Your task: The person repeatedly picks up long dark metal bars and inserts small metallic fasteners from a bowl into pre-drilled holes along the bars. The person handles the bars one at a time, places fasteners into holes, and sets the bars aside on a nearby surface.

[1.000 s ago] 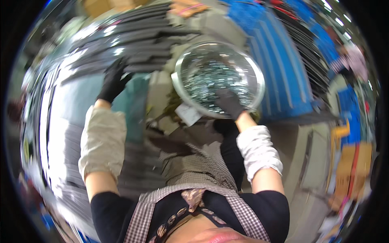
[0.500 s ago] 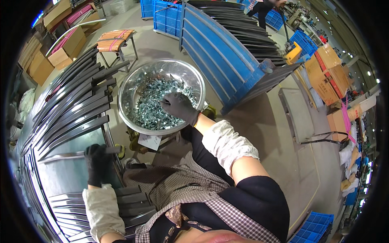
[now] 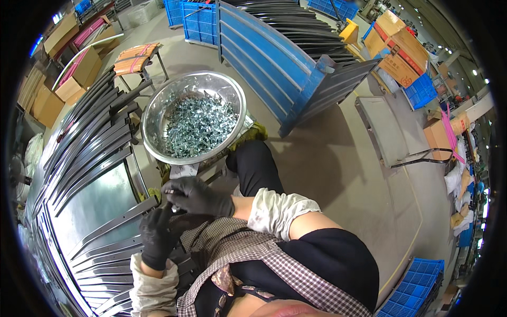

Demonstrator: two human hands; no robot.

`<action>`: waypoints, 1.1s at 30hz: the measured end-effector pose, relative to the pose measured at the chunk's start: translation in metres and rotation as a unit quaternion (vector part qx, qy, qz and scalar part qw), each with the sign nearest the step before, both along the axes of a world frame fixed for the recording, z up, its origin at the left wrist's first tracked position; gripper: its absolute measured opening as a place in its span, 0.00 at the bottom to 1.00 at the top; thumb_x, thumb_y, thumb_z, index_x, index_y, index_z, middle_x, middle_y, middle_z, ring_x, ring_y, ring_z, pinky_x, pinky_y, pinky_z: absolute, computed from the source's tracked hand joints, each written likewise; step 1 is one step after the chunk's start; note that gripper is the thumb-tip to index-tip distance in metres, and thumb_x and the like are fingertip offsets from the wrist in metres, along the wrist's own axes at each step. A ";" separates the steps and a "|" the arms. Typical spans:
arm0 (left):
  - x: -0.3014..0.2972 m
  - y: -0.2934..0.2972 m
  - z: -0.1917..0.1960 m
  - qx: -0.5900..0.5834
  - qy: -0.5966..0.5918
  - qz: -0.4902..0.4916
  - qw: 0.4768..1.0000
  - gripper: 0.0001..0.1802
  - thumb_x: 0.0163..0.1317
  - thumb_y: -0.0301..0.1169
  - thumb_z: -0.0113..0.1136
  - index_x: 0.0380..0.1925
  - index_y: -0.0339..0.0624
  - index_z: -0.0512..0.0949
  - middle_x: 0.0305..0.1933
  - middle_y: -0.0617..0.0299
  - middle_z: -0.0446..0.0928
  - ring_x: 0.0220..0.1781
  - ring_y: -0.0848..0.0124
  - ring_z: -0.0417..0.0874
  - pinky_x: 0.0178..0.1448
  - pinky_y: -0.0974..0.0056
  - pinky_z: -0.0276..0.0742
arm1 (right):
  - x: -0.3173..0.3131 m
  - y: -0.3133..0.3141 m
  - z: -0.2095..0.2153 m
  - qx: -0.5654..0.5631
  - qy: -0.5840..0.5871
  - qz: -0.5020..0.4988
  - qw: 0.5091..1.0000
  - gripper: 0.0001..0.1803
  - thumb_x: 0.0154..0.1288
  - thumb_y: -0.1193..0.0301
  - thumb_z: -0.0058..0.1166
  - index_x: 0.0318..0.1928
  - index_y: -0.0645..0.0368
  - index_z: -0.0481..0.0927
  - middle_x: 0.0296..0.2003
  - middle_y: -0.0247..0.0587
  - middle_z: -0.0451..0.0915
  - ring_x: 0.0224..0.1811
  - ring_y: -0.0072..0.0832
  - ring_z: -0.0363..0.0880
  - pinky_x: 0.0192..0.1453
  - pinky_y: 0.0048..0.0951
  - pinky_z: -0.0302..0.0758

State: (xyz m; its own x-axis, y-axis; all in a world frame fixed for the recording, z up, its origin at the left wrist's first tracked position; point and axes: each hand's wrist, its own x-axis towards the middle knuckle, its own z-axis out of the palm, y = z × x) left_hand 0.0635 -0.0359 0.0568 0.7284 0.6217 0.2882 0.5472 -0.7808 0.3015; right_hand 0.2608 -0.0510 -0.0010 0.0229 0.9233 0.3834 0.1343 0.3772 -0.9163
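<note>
Both my hands wear black gloves and meet in front of my checked apron. My right hand [image 3: 199, 195] is closed around small metal parts, fingertips touching my left hand [image 3: 157, 232], which pinches a small silvery piece between its fingers. Just beyond them stands a large shiny steel bowl [image 3: 154, 111] filled with many small zinc-coloured metal fasteners [image 3: 196, 124]. A long dark metal strip [image 3: 108, 224] lies under my left hand.
Stacks of long dark metal strips [image 3: 90, 142] fill the left side. A blue steel rack [image 3: 274, 68] holding more strips stands behind the bowl. Blue plastic crates [image 3: 198, 18], cardboard boxes [image 3: 79, 76] and an orange-topped stool [image 3: 134, 58] surround the area.
My right hand has left the bowl of fasteners and come down to my lap. My left hand has risen from the strips to meet it. The view has tilted down.
</note>
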 end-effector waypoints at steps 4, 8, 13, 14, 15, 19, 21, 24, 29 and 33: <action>0.011 -0.006 -0.015 -0.022 -0.012 0.006 1.000 0.10 0.50 0.28 0.69 0.33 0.42 0.82 0.29 0.53 0.76 0.29 0.52 0.79 0.34 0.55 0.74 | -0.017 -0.014 -0.005 0.046 0.017 -0.009 0.999 0.12 0.66 0.73 0.57 0.49 0.63 0.80 0.36 0.48 0.83 0.37 0.35 0.83 0.45 0.33 0.78; 0.004 -0.008 -0.016 -0.033 -0.056 0.008 0.998 0.05 0.52 0.28 0.66 0.30 0.46 0.80 0.29 0.56 0.76 0.30 0.53 0.80 0.32 0.54 0.74 | -0.012 -0.016 0.001 0.038 0.054 0.064 0.996 0.17 0.66 0.66 0.61 0.49 0.64 0.78 0.34 0.48 0.82 0.37 0.36 0.83 0.42 0.33 0.77; -0.002 -0.005 -0.003 0.029 0.020 -0.077 0.996 0.09 0.49 0.26 0.63 0.32 0.47 0.80 0.30 0.58 0.75 0.32 0.55 0.80 0.34 0.53 0.74 | 0.026 -0.013 0.014 -0.172 -0.077 0.249 0.950 0.29 0.59 0.52 0.68 0.49 0.64 0.79 0.38 0.45 0.81 0.40 0.32 0.81 0.46 0.32 0.76; -0.002 -0.004 -0.002 0.029 0.038 -0.089 0.995 0.09 0.49 0.26 0.62 0.33 0.47 0.80 0.30 0.59 0.75 0.32 0.55 0.79 0.34 0.52 0.73 | 0.028 -0.013 0.015 -0.181 -0.115 0.254 0.943 0.32 0.57 0.50 0.70 0.49 0.64 0.79 0.38 0.45 0.81 0.40 0.32 0.80 0.45 0.32 0.76; 0.000 -0.002 -0.001 0.034 0.055 -0.105 0.992 0.09 0.49 0.27 0.62 0.32 0.47 0.81 0.30 0.58 0.75 0.33 0.55 0.79 0.35 0.54 0.73 | 0.026 -0.010 -0.002 -0.118 -0.121 0.228 0.959 0.31 0.57 0.50 0.69 0.49 0.63 0.79 0.36 0.46 0.81 0.38 0.34 0.81 0.43 0.33 0.75; -0.005 0.000 -0.007 0.050 0.106 -0.134 0.984 0.10 0.53 0.28 0.62 0.37 0.49 0.82 0.35 0.58 0.77 0.35 0.55 0.79 0.38 0.53 0.74 | 0.020 -0.007 -0.022 -0.006 -0.172 0.191 0.966 0.26 0.59 0.51 0.65 0.47 0.59 0.79 0.35 0.47 0.82 0.36 0.39 0.82 0.40 0.38 0.76; -0.011 0.004 -0.022 0.048 0.077 -0.141 0.986 0.14 0.55 0.28 0.60 0.42 0.51 0.83 0.41 0.62 0.80 0.41 0.57 0.82 0.41 0.51 0.76 | 0.031 -0.012 -0.010 0.010 -0.228 0.167 0.959 0.25 0.59 0.51 0.65 0.47 0.57 0.81 0.34 0.45 0.82 0.35 0.40 0.82 0.41 0.39 0.77; -0.041 0.044 -0.050 -0.007 0.082 -0.062 0.995 0.32 0.52 0.38 0.69 0.59 0.46 0.76 0.52 0.53 0.78 0.53 0.51 0.78 0.56 0.48 0.72 | 0.032 -0.010 -0.024 0.034 -0.289 0.103 0.951 0.23 0.58 0.54 0.67 0.47 0.56 0.83 0.31 0.44 0.82 0.33 0.42 0.83 0.40 0.40 0.79; -0.066 0.082 -0.060 -0.074 0.043 0.018 0.996 0.24 0.60 0.38 0.65 0.56 0.43 0.79 0.48 0.53 0.82 0.51 0.53 0.80 0.57 0.50 0.69 | 0.046 -0.003 -0.025 -0.081 -0.266 0.086 0.957 0.17 0.60 0.67 0.65 0.49 0.59 0.83 0.35 0.45 0.84 0.31 0.36 0.84 0.37 0.33 0.80; -0.057 0.074 -0.057 -0.054 0.003 0.027 0.998 0.25 0.60 0.37 0.65 0.57 0.44 0.78 0.49 0.52 0.83 0.49 0.54 0.81 0.57 0.53 0.69 | 0.043 0.004 -0.039 -0.110 -0.148 0.099 0.978 0.19 0.64 0.64 0.61 0.51 0.63 0.79 0.34 0.48 0.81 0.31 0.38 0.81 0.39 0.38 0.78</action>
State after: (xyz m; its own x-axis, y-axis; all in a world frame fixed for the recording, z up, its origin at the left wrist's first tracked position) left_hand 0.0061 0.0379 -0.0006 0.6946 0.6870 0.2133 0.5898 -0.7137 0.3779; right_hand 0.3033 -0.0474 -0.0401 -0.2469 0.9591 0.1386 0.3500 0.2216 -0.9101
